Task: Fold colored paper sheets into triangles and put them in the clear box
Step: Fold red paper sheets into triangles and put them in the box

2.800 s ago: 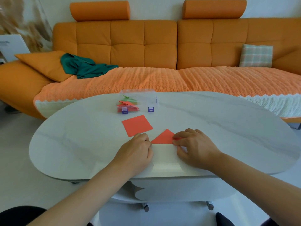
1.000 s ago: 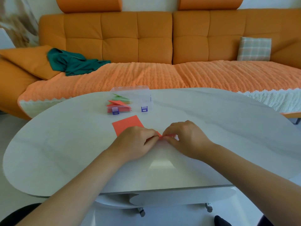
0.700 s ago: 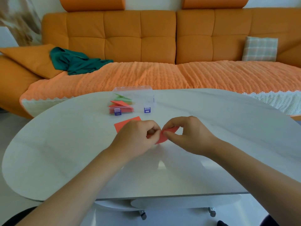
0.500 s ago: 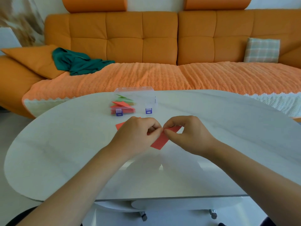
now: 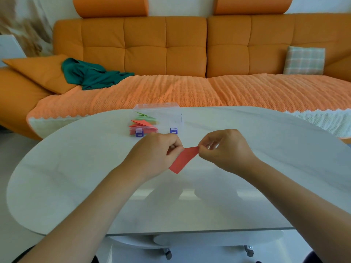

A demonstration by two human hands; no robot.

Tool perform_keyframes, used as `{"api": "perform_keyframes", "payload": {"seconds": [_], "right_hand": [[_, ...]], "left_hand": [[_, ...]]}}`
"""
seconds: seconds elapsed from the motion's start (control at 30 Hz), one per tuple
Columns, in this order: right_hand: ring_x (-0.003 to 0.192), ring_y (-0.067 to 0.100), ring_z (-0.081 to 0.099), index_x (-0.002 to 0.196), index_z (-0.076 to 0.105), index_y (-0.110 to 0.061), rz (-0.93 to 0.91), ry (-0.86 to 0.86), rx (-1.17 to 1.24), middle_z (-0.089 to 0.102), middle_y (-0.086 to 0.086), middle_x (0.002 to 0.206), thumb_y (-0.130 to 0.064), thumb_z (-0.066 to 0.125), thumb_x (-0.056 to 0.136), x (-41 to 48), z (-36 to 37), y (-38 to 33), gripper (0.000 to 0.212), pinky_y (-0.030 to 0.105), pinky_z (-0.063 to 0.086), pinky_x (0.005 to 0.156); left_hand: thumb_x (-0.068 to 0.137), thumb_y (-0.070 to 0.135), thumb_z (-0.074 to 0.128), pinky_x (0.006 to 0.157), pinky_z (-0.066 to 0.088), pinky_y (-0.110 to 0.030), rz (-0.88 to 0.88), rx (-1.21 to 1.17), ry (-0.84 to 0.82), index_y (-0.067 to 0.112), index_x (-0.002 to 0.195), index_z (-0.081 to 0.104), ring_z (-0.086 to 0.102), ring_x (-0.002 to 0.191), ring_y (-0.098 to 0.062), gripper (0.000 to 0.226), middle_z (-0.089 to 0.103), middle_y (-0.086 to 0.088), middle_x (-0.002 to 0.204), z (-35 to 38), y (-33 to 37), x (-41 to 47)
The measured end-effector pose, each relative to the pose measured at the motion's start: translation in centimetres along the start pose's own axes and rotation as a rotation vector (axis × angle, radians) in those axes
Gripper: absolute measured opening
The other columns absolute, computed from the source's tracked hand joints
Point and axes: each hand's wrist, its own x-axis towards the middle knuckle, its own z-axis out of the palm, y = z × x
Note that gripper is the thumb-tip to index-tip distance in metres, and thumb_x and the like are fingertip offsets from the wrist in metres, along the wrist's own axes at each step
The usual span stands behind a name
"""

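I see the folded red paper (image 5: 183, 160) held up off the white marble-look tabletop (image 5: 76, 168), caught between both hands. The left hand (image 5: 154, 155) has a closed grip on it: fingers curled, thumb and forefinger pinching the paper's upper left edge. The right hand (image 5: 227, 150) pinches the top right corner between thumb and forefinger, with the other fingers loosely curled above. From those two grips the paper slants down and to the left, and its lowest point hangs just below the left hand's knuckles. Beyond the hands, near the far edge of the tabletop, stands the clear box (image 5: 171, 114) with two purple latches (image 5: 173, 130) on its front wall. Inside it, on the left, lies a stack of folded triangles (image 5: 142, 123), red ones below and green on top. Behind the tabletop runs an orange sofa (image 5: 165, 50) with a crumpled green cloth (image 5: 91, 74) and a plaid cushion (image 5: 303, 60) on it.
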Motion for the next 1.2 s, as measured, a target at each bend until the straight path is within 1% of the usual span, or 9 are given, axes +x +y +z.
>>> {"api": "perform_keyframes", "payload": {"seconds": [0.17,0.33,0.53,0.63,0.73,0.83,1.03,1.13,1.2], "right_hand": [[0.067,0.001,0.063,0.072,0.073,-0.029,0.074,0.091,-0.068,0.066,-0.021,0.065,-0.026,0.067,0.08,0.6,-0.4,1.5,0.01,0.021,0.046,0.063],[0.086,-0.002,0.065,0.097,0.075,-0.031,-0.09,-0.074,0.092,0.071,-0.021,0.091,-0.026,0.068,0.088,0.1,0.2,-0.1,0.012,0.011,0.048,0.076],[0.079,0.003,0.066,0.089,0.077,-0.025,-0.233,-0.07,0.027,0.072,-0.017,0.083,-0.021,0.069,0.089,0.1,0.9,-0.3,0.009,0.02,0.051,0.076],[0.076,0.004,0.065,0.087,0.076,-0.024,-0.298,-0.078,-0.008,0.071,-0.016,0.083,-0.02,0.068,0.087,0.0,1.0,-0.7,0.009,0.023,0.052,0.074],[0.076,0.002,0.066,0.087,0.075,-0.026,-0.257,-0.038,-0.021,0.072,-0.017,0.082,-0.019,0.068,0.087,0.2,0.8,-0.6,0.01,0.023,0.053,0.073],[0.076,0.001,0.066,0.087,0.075,-0.028,-0.197,0.027,-0.036,0.072,-0.018,0.08,-0.02,0.068,0.089,0.7,0.3,-0.1,0.011,0.022,0.053,0.072],[0.078,0.006,0.064,0.087,0.074,-0.028,-0.067,0.107,-0.056,0.071,-0.017,0.084,-0.021,0.066,0.091,1.5,-0.5,1.2,0.011,0.033,0.054,0.076],[0.081,0.007,0.063,0.087,0.073,-0.031,-0.018,0.058,-0.019,0.071,-0.019,0.085,-0.023,0.066,0.093,1.7,-0.7,1.6,0.013,0.035,0.053,0.079],[0.078,0.006,0.062,0.085,0.073,-0.034,-0.026,-0.035,0.05,0.07,-0.021,0.082,-0.022,0.068,0.093,1.6,-0.7,1.3,0.016,0.029,0.052,0.076]], "left_hand": [[0.092,0.028,0.063,0.067,0.055,-0.037,-0.031,0.018,0.023,0.029,0.084,0.069,0.063,0.072,-0.006,0.01,0.069,0.015,0.075,-0.3,-0.9,0.1],[0.093,0.031,0.064,0.066,0.054,-0.035,0.003,0.01,0.035,0.031,0.091,0.072,0.064,0.076,-0.006,0.008,0.071,0.016,0.08,-0.1,-0.4,-0.1],[0.093,0.035,0.061,0.069,0.055,-0.034,-0.002,0.062,0.007,0.034,0.098,0.074,0.064,0.08,-0.009,0.014,0.073,0.015,0.087,0.1,0.8,-0.1],[0.088,0.035,0.064,0.068,0.055,-0.034,-0.035,0.019,0.007,0.03,0.086,0.075,0.065,0.076,-0.009,0.012,0.073,0.013,0.08,0.1,1.2,-0.2],[0.08,0.03,0.07,0.066,0.056,-0.036,-0.098,-0.058,0.011,0.028,0.072,0.071,0.065,0.07,-0.007,0.008,0.07,0.015,0.07,-0.1,0.7,0.0],[0.076,0.025,0.07,0.065,0.057,-0.037,-0.103,-0.079,0.017,0.026,0.068,0.07,0.066,0.068,-0.006,0.008,0.069,0.016,0.068,-0.4,-0.2,0.2],[0.077,0.019,0.07,0.068,0.056,-0.036,-0.141,0.074,-0.01,0.022,0.065,0.069,0.065,0.067,-0.008,0.012,0.068,0.011,0.065,-2.0,-2.4,0.2],[0.081,0.02,0.068,0.069,0.056,-0.036,-0.202,0.145,-0.005,0.023,0.069,0.07,0.063,0.069,-0.008,0.013,0.066,0.011,0.065,-2.7,-3.8,0.2],[0.085,0.02,0.066,0.07,0.055,-0.037,-0.182,0.097,0.051,0.023,0.072,0.071,0.064,0.07,-0.008,0.014,0.068,0.01,0.068,-2.7,-3.8,0.1]]}}
